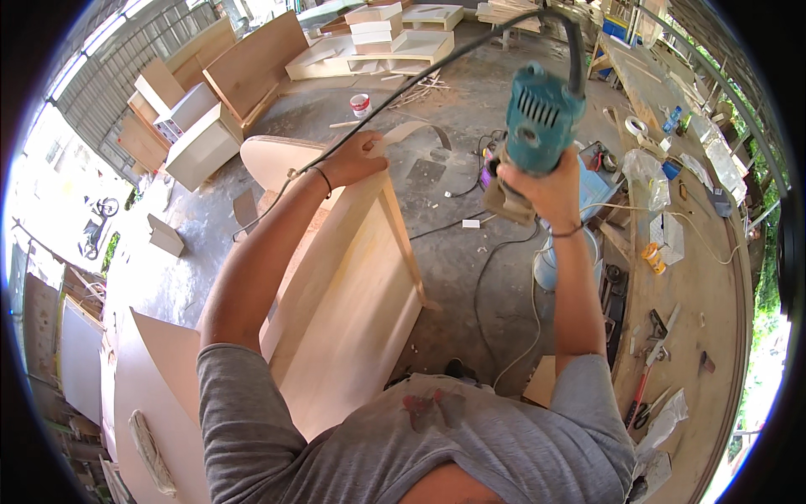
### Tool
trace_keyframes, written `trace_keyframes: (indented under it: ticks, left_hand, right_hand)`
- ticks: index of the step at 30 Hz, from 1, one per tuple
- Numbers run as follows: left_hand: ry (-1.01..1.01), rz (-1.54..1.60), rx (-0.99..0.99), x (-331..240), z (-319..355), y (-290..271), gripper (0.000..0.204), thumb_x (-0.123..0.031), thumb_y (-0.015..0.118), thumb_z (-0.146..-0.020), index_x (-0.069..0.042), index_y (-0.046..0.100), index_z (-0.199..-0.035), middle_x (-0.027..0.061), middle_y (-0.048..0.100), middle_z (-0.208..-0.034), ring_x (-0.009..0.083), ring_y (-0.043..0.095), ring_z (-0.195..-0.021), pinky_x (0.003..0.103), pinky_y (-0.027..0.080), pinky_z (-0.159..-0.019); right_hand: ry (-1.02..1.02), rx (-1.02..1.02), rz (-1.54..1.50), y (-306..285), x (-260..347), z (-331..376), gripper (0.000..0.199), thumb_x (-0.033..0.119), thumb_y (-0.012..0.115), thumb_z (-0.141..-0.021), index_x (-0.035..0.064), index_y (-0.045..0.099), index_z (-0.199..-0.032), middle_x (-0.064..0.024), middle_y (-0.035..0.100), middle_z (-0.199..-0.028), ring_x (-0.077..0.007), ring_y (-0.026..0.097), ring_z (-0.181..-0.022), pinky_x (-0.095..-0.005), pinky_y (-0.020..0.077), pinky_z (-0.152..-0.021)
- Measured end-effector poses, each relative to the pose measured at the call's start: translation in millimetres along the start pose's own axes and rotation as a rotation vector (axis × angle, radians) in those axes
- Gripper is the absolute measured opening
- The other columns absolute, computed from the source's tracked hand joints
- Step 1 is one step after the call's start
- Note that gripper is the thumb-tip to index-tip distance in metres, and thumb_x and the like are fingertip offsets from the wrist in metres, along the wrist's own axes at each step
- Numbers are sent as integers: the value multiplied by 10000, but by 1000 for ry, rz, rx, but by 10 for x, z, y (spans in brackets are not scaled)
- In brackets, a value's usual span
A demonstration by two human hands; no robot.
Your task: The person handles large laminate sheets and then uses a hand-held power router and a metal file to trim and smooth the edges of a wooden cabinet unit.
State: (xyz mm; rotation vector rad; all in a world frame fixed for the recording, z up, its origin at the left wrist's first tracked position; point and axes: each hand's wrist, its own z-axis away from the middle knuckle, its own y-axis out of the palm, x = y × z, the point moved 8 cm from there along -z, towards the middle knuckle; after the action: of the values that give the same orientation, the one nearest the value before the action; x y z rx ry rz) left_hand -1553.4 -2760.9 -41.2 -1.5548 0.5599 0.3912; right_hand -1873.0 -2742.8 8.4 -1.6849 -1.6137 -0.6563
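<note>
Gripping a teal trimmer router [537, 113] at its base, the right hand [541, 189] holds it up right of the plywood cabinet panel [353, 286]. Left hand [357, 158] closes on a curling veneer strip [411, 130] at the panel's far end; the black cord [437, 63] crosses above it, workbench [697, 294] further right.

Right hand [550, 189]: a teal router [537, 118] is being gripped and held up above the floor.
Left hand [357, 160]: a thin veneer strip [411, 130] is being pressed against the top of the plywood cabinet [353, 286].
Cord [420, 71]: is being trailed across the left wrist.
Workbench [697, 286]: tools are being kept at the right.
</note>
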Motion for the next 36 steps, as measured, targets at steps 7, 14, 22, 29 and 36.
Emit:
trace_keyframes:
  ticks: [7,14,22,29,36]
  left_hand:
    - [10,-313,303,-326,195,-307,901,-510,746,-730,-35,381,-1403,192,380,-1442,296,344,-1349,364,268,-1118]
    - [-124,-452,282,-374,480,-825,920,-678,528,-824,-45,295,-1450,212,300,-1486,326,270,-1389,353,220,-1137]
    - [-537,116,-131,561,1021,-1582,870,-727,388,-853,-135,272,-1479,127,261,-1526,281,196,-1425,511,184,-1122]
    - [-578,-317,-176,1478,833,-2178,789,-713,404,-855,-107,486,-1353,175,517,-1333,318,484,-1216,373,362,-1016]
    - [-652,-929,-530,1136,-534,-3497,630,-479,582,-815,47,597,-1160,245,669,-882,350,657,-836,386,521,-789]
  right_hand:
    - [196,1,-170,-94,-506,601,595,140,843,-577,14,560,-1085,-82,669,-977,-156,635,-883,-305,509,-800]
    - [234,-6,-71,-289,-733,545,574,112,836,-575,15,565,-1071,-46,659,-922,-135,620,-824,-289,505,-760]
    - [198,143,-24,-91,-899,-66,578,102,808,-594,-2,555,-1103,-63,670,-944,-139,640,-840,-290,506,-788]
    - [31,330,239,340,-1295,-623,662,137,817,-550,0,542,-1136,-129,686,-948,-232,674,-842,-332,516,-790]
    - [110,422,191,639,-1853,-929,611,148,818,-573,-17,565,-1104,-134,670,-979,-225,655,-860,-339,508,-802]
